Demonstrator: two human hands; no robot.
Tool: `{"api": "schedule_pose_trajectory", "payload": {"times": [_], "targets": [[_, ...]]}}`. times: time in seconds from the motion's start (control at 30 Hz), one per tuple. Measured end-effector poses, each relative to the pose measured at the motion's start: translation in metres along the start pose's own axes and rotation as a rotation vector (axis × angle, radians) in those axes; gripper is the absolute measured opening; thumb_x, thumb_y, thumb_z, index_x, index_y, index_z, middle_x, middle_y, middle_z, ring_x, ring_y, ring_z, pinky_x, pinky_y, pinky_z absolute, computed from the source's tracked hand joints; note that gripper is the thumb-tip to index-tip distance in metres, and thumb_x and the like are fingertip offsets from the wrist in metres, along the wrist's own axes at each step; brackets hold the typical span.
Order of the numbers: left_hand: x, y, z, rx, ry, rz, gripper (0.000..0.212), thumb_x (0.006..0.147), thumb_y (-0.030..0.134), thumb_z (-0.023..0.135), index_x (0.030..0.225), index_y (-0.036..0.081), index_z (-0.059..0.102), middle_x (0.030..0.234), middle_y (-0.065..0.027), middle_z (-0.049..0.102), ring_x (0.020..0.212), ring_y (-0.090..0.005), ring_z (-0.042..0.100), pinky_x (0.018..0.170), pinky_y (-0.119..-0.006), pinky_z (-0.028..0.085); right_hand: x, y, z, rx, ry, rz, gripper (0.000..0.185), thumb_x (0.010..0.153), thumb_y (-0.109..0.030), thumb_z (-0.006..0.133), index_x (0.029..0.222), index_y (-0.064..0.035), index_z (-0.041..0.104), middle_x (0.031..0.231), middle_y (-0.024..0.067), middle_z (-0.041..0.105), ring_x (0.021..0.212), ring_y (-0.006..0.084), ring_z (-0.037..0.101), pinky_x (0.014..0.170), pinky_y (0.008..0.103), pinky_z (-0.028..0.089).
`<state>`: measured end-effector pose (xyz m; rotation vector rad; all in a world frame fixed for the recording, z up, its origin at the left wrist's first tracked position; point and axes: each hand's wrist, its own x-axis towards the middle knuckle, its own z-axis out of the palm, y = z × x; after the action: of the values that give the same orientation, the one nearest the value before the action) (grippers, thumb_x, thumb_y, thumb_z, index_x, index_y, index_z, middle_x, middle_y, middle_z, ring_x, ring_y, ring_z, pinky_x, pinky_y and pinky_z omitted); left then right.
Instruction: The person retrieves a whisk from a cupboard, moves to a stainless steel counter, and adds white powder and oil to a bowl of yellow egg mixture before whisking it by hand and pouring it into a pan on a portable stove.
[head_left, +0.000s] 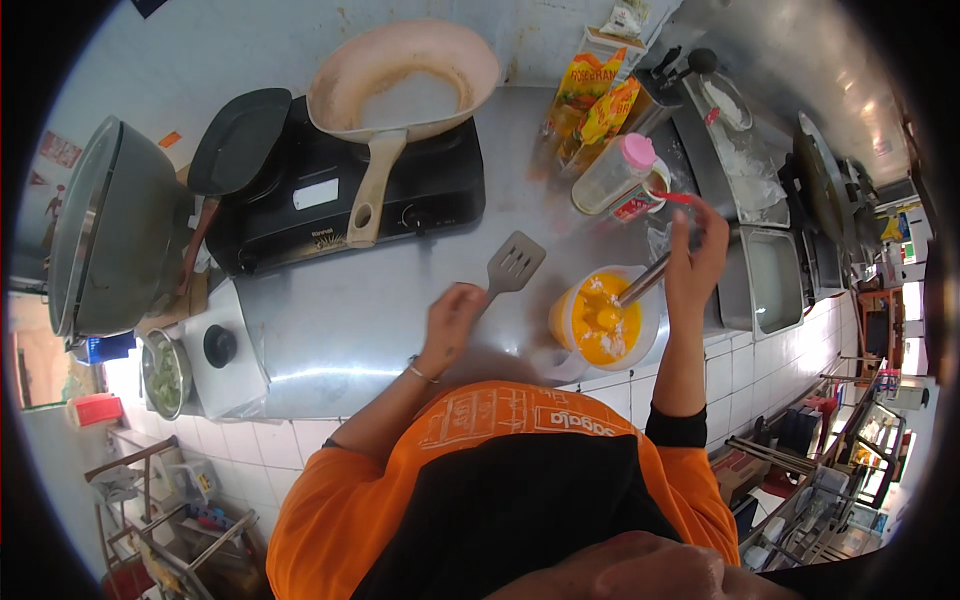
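My right hand (697, 251) pinches a small red spoon (670, 196) over the mouth of a labelled jar (636, 205). Below that hand, a clear plastic pitcher (577, 351) holds cracked eggs (606, 319) with whole yolks and patches of white powder. A metal-handled utensil (646, 279) leans in the pitcher, its lower end hidden in the egg. My left hand (454, 322), slightly blurred with curled fingers, is at the handle of a grey slotted spatula (517, 261); whether it grips the handle is unclear.
A pale frying pan (405, 97) sits on a black gas stove (442, 176), beside a dark square pan (244, 139). Behind the jar stand a pink-lidded bottle (609, 176) and yellow oil pouches (600, 112). Metal trays (772, 277) line the right; a bowl of greens (166, 379) is left.
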<state>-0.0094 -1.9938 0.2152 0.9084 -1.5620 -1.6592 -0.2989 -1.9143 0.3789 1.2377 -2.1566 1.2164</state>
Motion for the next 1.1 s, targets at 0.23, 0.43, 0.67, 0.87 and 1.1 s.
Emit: {"api": "schedule_pose_trajectory", "payload": {"times": [0.23, 0.43, 0.67, 0.87, 1.1], "targets": [[0.001, -0.028, -0.065, 0.027, 0.367, 0.042, 0.018, 0.099, 0.014, 0.053, 0.097, -0.002, 0.061, 0.086, -0.0057, 0.064, 0.084, -0.011, 0.058, 0.079, -0.025, 0.047, 0.114, -0.035, 0.099, -0.226, -0.705, 0.42, 0.05, 0.092, -0.043, 0.054, 0.09, 0.0066, 0.063, 0.064, 0.0188, 0.065, 0.054, 0.0301, 0.068, 0.057, 0.0358, 0.056], [-0.003, -0.03, -0.053, -0.06, 0.325, -0.006, 0.017, 0.098, 0.013, 0.053, 0.097, -0.002, 0.061, 0.085, -0.0042, 0.063, 0.081, -0.01, 0.057, 0.079, -0.024, 0.046, 0.132, 0.099, 0.171, -0.489, -0.507, -0.161, 0.046, 0.096, -0.032, 0.044, 0.077, 0.0047, 0.065, 0.06, 0.0206, 0.063, 0.051, 0.0313, 0.066, 0.056, 0.0406, 0.056], [0.025, -0.031, -0.003, -0.088, 0.064, 0.03, 0.012, 0.096, 0.012, 0.056, 0.099, 0.003, 0.062, 0.09, -0.0051, 0.066, 0.089, -0.012, 0.062, 0.076, -0.026, 0.05, 0.123, 0.074, 0.157, -0.407, -0.523, -0.071, 0.039, 0.097, -0.032, 0.048, 0.089, 0.0023, 0.065, 0.069, 0.019, 0.066, 0.066, 0.034, 0.068, 0.061, 0.0442, 0.053], [0.107, -0.002, 0.051, -0.01, 0.015, 0.21, 0.041, 0.095, 0.021, 0.06, 0.129, 0.004, 0.045, 0.126, -0.0098, 0.054, 0.116, -0.0181, 0.052, 0.095, -0.034, 0.044, 0.147, -0.009, 0.089, -0.341, -0.322, -0.283, 0.035, 0.097, -0.032, 0.053, 0.102, -0.0008, 0.067, 0.068, 0.0143, 0.067, 0.065, 0.0243, 0.068, 0.058, 0.035, 0.05], [0.201, 0.068, 0.09, -0.652, -0.383, 0.196, 0.067, 0.1, 0.041, 0.05, 0.147, 0.003, 0.021, 0.146, -0.01, 0.032, 0.136, -0.0175, 0.03, 0.113, -0.033, 0.022, 0.186, -0.085, 0.063, -0.047, -0.326, -0.392, 0.034, 0.096, -0.032, 0.056, 0.093, 0.0005, 0.065, 0.062, 0.0158, 0.056, 0.053, 0.0233, 0.053, 0.054, 0.0341, 0.042]]}}
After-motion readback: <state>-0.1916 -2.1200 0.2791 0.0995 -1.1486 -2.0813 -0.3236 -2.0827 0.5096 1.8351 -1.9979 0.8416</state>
